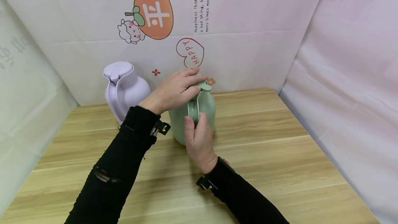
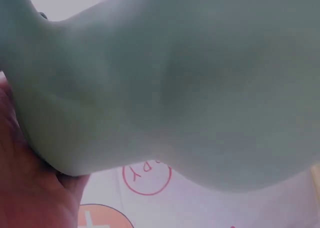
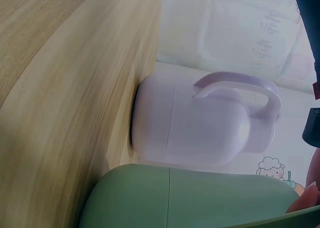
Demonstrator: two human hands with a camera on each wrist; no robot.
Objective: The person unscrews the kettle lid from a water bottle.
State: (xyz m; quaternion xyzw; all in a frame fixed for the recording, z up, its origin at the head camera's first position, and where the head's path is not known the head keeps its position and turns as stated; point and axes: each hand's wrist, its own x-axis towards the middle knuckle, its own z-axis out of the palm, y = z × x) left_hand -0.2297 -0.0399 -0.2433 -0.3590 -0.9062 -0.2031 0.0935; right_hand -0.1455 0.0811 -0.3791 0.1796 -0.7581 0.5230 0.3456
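A pale green jug (image 1: pixel 203 108) stands on the wooden table (image 1: pixel 264 155) in the head view. My left hand (image 1: pixel 177 91) lies over its lid, fingers curved across the top toward the green lever (image 1: pixel 206 85). My right hand (image 1: pixel 196 134) grips the jug's handle (image 1: pixel 192 108) from the near side, thumb up along it. The left wrist view is filled by the green jug (image 2: pixel 190 88), with my palm (image 2: pixel 30 188) against it. In the right wrist view the green jug (image 3: pixel 190 198) lies along the bottom edge.
A lilac jug (image 1: pixel 124 89) with a lid and handle stands just behind and left of the green one, also the lilac jug (image 3: pixel 190 133) in the right wrist view. Printed backdrop walls (image 1: pixel 248 27) close off the table at the back and both sides.
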